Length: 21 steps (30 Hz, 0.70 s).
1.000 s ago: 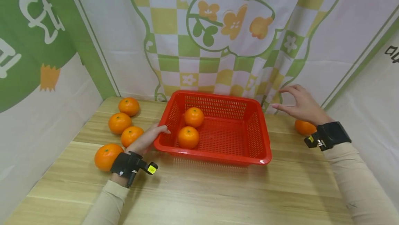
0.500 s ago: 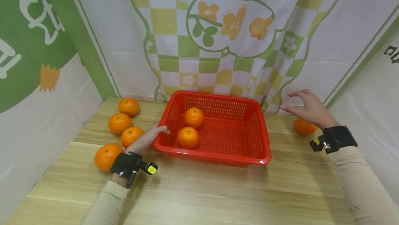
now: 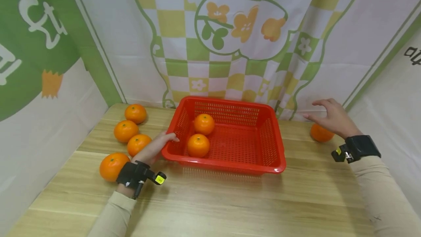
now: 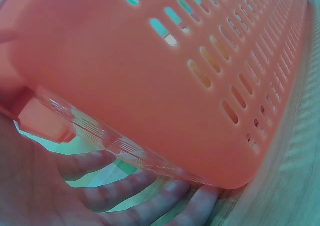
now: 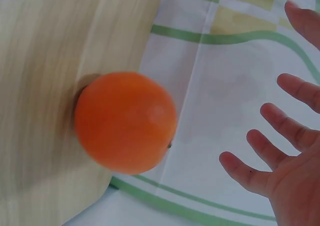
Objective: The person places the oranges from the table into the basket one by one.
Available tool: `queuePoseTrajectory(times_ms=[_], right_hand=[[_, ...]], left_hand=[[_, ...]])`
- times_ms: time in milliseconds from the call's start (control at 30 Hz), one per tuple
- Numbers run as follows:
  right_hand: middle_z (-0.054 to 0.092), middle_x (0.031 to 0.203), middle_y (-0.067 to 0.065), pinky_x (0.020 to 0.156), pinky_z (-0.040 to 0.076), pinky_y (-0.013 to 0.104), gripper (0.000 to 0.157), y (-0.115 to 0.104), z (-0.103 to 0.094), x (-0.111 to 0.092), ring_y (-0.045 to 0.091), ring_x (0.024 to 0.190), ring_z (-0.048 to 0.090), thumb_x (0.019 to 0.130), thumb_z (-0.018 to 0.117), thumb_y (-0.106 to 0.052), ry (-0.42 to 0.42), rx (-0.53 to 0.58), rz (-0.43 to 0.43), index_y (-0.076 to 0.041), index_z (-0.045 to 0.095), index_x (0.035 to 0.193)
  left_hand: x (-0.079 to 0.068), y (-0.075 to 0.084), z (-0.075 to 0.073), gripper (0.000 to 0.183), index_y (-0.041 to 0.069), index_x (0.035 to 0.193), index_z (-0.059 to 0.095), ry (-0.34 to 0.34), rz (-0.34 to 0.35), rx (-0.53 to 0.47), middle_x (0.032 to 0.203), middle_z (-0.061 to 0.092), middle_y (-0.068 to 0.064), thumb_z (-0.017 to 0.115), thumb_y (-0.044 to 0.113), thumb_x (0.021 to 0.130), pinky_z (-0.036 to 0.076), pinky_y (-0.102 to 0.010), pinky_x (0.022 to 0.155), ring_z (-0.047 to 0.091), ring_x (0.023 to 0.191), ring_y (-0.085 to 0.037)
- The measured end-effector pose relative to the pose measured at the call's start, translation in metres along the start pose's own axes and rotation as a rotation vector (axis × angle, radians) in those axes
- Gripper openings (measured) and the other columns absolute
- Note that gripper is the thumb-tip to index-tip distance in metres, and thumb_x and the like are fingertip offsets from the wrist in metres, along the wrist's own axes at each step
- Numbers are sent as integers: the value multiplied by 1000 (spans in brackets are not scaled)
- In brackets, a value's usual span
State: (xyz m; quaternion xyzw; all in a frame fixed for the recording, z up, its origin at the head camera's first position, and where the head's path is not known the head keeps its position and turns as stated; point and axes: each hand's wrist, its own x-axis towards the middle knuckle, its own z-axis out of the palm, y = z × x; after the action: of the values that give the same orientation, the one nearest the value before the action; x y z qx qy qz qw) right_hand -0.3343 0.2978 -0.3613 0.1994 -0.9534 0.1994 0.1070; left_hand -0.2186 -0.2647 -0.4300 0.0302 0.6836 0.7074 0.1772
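Note:
A red plastic basket with slotted walls stands on the wooden table. Two oranges, a back one and a front one, lie at its left end. My left hand grips the basket's left side, thumb over the rim. In the left wrist view its fingers lie against the outer wall. My right hand hovers with spread fingers over a single orange on the right, holding nothing. The right wrist view shows that orange apart from the fingertips.
Left of the basket several oranges rest on the table: a back one, two in the middle, and a front one beside my left wrist. A patterned curtain hangs right behind the basket, with cloth walls on both sides.
My right hand has moved rightward and slightly down, from near the basket's right side to over the right orange. My left hand and the basket have stayed put.

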Motion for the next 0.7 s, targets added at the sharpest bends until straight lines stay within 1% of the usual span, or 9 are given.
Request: queuePoseTrajectory(times_ms=[200, 433, 567, 700], right_hand=[[41, 123, 38, 90, 30, 69, 69, 10, 4, -5, 50, 111, 35, 83, 66, -47, -37, -10, 48, 9, 51, 120], [38, 123, 40, 89, 31, 70, 70, 22, 9, -8, 52, 111, 35, 83, 66, -45, -55, 15, 88, 11, 48, 123], [40, 121, 41, 87, 33, 70, 70, 29, 13, -8, 51, 109, 36, 83, 67, -43, -55, 14, 96, 12, 48, 121], [42, 119, 40, 87, 33, 68, 70, 36, 18, -9, 51, 108, 37, 83, 66, -46, -48, 2, 99, 12, 49, 120]], left_hand=[[0, -1, -1, 51, -6, 136, 29, -2, -1, 2, 121, 48, -37, 43, 10, 89, 56, -27, 57, 54, 93, -50], [0, 0, 0, 52, -5, 136, 31, -5, -2, -8, 123, 47, -37, 43, 10, 88, 56, -27, 58, 50, 97, -54], [0, 0, 0, 52, -5, 136, 30, -3, -5, -7, 124, 46, -37, 43, 11, 88, 56, -27, 59, 50, 97, -54], [0, 0, 0, 52, -5, 136, 30, -4, -4, -5, 124, 46, -37, 43, 11, 88, 56, -27, 60, 52, 97, -52]])
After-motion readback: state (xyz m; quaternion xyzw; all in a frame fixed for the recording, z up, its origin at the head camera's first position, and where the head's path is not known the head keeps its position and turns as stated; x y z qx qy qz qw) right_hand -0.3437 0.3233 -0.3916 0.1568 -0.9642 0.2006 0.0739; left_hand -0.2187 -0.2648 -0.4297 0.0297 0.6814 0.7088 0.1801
